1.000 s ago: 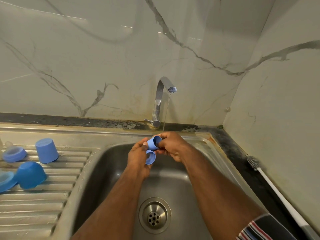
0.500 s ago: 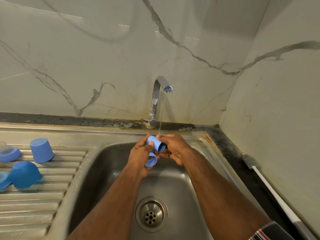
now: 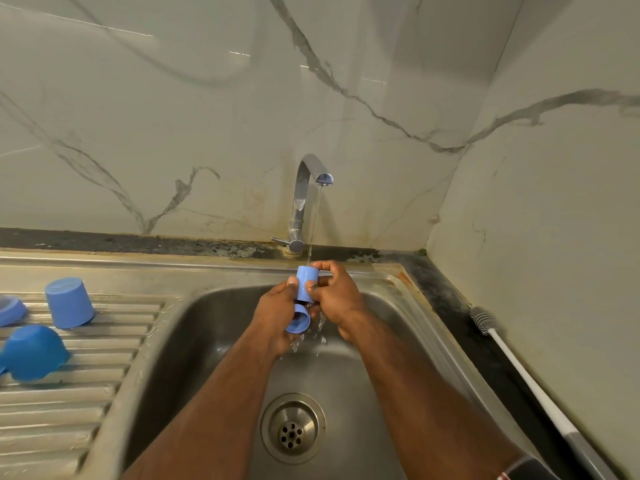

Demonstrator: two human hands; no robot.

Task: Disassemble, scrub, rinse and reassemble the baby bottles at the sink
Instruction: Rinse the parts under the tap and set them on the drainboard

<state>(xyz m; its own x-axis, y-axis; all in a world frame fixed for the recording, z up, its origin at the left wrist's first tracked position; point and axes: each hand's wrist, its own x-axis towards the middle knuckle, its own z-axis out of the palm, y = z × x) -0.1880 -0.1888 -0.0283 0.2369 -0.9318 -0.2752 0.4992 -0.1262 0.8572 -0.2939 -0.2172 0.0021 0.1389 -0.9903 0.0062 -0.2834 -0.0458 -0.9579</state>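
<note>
Now, blue cap (image 3: 306, 284) near-upright, closed end uppermost

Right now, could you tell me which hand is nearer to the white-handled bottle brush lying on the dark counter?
The right hand is nearer: the white-handled bottle brush lies off to its right, beyond the sink rim. The left hand is farther, on the other side of the right hand.

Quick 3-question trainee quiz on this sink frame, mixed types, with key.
1. True or false: water runs from the tap onto the blue cap that the right hand holds.
2. Where does the brush lie? A) in the sink B) on the counter to the right C) on the drainboard
3. Fill in: the left hand holds a second blue ____.

Key: 1 true; 2 B; 3 cap.
</note>
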